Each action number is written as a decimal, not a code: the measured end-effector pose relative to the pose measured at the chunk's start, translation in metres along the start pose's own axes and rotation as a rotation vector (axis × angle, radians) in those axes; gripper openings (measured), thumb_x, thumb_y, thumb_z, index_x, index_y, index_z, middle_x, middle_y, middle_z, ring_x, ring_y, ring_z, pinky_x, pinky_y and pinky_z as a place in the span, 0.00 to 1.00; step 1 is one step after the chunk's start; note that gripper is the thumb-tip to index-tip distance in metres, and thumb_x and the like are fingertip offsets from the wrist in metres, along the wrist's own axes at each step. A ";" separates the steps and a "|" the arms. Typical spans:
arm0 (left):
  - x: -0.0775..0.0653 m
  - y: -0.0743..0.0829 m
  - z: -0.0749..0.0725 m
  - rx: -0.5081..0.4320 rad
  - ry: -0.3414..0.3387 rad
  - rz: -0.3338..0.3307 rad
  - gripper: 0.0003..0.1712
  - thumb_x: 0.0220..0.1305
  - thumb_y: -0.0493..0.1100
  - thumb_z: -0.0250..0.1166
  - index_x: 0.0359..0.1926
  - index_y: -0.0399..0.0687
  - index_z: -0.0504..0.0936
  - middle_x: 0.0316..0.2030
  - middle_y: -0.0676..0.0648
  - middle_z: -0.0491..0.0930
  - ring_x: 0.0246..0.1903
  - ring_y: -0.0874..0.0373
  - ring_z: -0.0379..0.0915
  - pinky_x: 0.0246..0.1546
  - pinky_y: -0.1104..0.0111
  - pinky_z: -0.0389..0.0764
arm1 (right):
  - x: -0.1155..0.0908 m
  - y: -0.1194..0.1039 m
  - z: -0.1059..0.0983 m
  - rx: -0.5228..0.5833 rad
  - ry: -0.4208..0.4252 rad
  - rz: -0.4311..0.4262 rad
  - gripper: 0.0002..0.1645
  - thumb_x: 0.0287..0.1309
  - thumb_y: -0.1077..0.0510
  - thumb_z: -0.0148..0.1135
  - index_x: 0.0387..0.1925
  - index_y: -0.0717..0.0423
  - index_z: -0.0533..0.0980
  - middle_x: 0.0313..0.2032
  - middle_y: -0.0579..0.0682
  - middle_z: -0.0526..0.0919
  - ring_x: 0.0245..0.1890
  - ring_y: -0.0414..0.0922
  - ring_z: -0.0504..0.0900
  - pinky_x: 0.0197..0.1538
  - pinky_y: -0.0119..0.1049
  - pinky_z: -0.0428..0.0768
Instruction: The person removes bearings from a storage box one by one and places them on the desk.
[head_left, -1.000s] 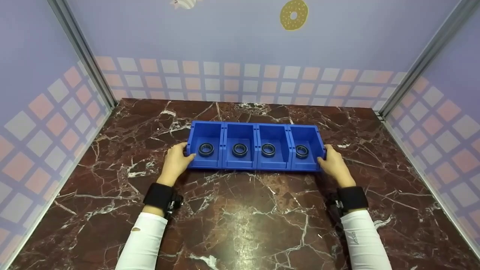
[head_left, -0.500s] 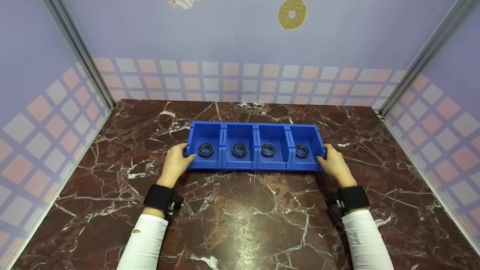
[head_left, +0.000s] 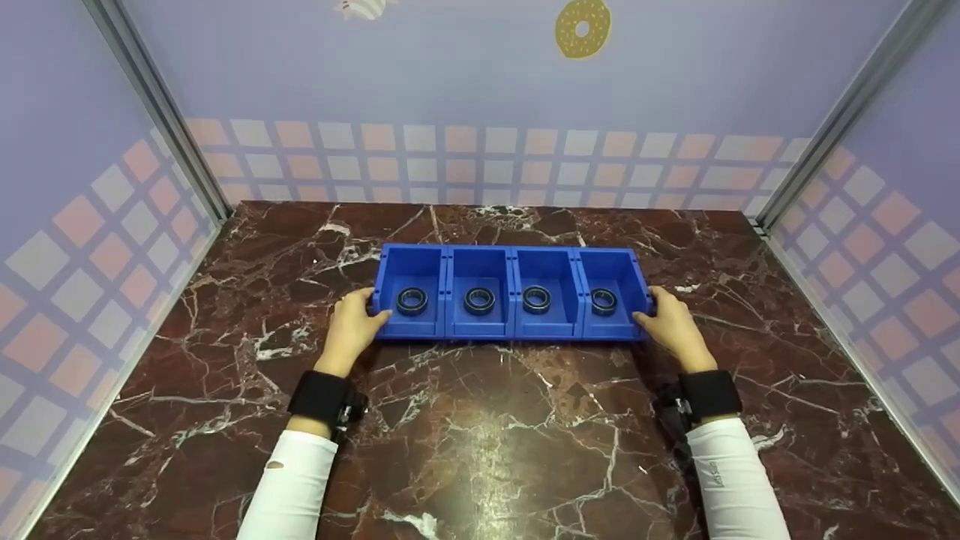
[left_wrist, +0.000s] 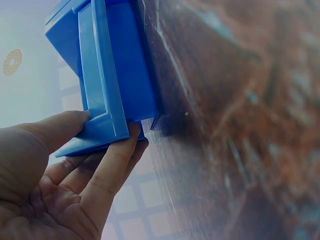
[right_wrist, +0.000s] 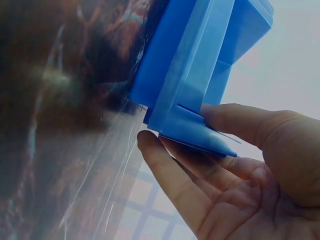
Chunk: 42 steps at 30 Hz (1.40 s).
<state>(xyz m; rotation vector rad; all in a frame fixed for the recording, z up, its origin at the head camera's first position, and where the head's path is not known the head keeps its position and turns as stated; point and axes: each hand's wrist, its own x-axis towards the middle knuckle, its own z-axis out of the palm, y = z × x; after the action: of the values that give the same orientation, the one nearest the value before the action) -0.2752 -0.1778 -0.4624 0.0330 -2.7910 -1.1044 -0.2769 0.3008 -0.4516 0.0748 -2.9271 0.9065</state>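
A row of joined blue storage bins (head_left: 480, 330) sits on the marble-patterned table. Each compartment has one black ball bearing lying in it: far left (head_left: 412, 301), centre left (head_left: 479, 301), centre right (head_left: 536, 300) and far right (head_left: 604, 301). My left hand (head_left: 352, 330) grips the row's left end, thumb over the side wall and fingers along the outside. At the opposite end my right hand (head_left: 675, 328) grips the right wall in the same way. Both wrist views show a thumb inside the blue wall (left_wrist: 100, 127) and fingers on its outer face.
The dark red marble table (head_left: 480, 435) stretches in front of and around the bins. Lilac walls with pink and white squares (head_left: 462, 139) stand behind and at both sides. Grey metal posts (head_left: 169, 112) rise at the back corners.
Hands, bins and bearings keep nearly the same places. The head view has shifted only slightly.
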 end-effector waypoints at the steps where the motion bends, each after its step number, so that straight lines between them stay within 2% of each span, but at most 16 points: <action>1: 0.000 0.000 0.000 0.002 0.001 0.001 0.30 0.68 0.39 0.67 0.67 0.28 0.73 0.61 0.27 0.79 0.62 0.33 0.78 0.63 0.45 0.79 | 0.000 0.000 -0.001 0.000 -0.001 0.000 0.33 0.66 0.64 0.61 0.67 0.78 0.64 0.61 0.79 0.75 0.62 0.73 0.76 0.66 0.65 0.73; 13: 0.000 -0.001 0.001 -0.007 0.015 0.014 0.29 0.66 0.38 0.68 0.65 0.27 0.75 0.59 0.27 0.80 0.60 0.34 0.79 0.62 0.44 0.79 | -0.003 -0.004 -0.009 0.002 0.017 -0.034 0.38 0.65 0.63 0.62 0.71 0.76 0.61 0.64 0.78 0.73 0.65 0.72 0.74 0.69 0.64 0.71; 19: -0.001 -0.001 0.001 -0.008 0.001 0.003 0.30 0.67 0.38 0.67 0.66 0.27 0.74 0.59 0.27 0.80 0.60 0.34 0.79 0.62 0.45 0.79 | -0.006 -0.013 -0.015 0.017 0.022 -0.053 0.37 0.66 0.63 0.63 0.71 0.76 0.62 0.65 0.77 0.73 0.63 0.71 0.77 0.68 0.63 0.74; 21: -0.001 -0.001 0.001 -0.004 0.003 0.004 0.29 0.67 0.38 0.67 0.65 0.27 0.75 0.59 0.27 0.80 0.60 0.34 0.79 0.62 0.45 0.79 | -0.008 -0.017 -0.018 0.009 0.017 -0.062 0.36 0.66 0.63 0.63 0.70 0.76 0.63 0.65 0.77 0.73 0.63 0.71 0.77 0.69 0.64 0.72; 26: 0.001 0.000 0.001 0.003 0.005 0.004 0.30 0.67 0.38 0.67 0.66 0.28 0.74 0.60 0.27 0.80 0.61 0.34 0.78 0.62 0.45 0.79 | -0.010 -0.026 -0.024 -0.039 0.011 -0.086 0.34 0.66 0.62 0.63 0.68 0.75 0.66 0.64 0.77 0.74 0.64 0.72 0.75 0.69 0.68 0.66; 31: 0.001 0.001 0.001 0.003 -0.002 -0.017 0.31 0.68 0.38 0.67 0.67 0.28 0.73 0.62 0.28 0.78 0.63 0.34 0.77 0.64 0.45 0.78 | -0.010 -0.036 -0.030 -0.088 -0.005 -0.110 0.34 0.66 0.62 0.64 0.69 0.74 0.67 0.62 0.77 0.75 0.57 0.71 0.81 0.62 0.66 0.75; 34: 0.000 0.002 0.001 -0.009 -0.012 -0.021 0.30 0.68 0.37 0.66 0.68 0.27 0.72 0.63 0.27 0.77 0.63 0.33 0.76 0.65 0.45 0.78 | -0.008 -0.041 -0.031 -0.140 -0.015 -0.139 0.34 0.65 0.62 0.64 0.68 0.74 0.68 0.62 0.77 0.75 0.56 0.70 0.81 0.61 0.65 0.77; 42: 0.000 0.001 0.001 -0.017 -0.007 -0.016 0.30 0.68 0.38 0.67 0.67 0.28 0.73 0.62 0.27 0.78 0.62 0.34 0.77 0.64 0.45 0.78 | 0.001 -0.051 -0.032 -0.235 -0.078 -0.187 0.33 0.64 0.62 0.65 0.67 0.73 0.70 0.65 0.75 0.73 0.66 0.71 0.73 0.68 0.66 0.72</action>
<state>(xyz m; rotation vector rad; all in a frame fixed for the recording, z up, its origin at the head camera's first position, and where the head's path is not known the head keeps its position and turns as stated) -0.2755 -0.1766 -0.4621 0.0495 -2.7921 -1.1340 -0.2728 0.2765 -0.3963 0.3694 -3.0087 0.5418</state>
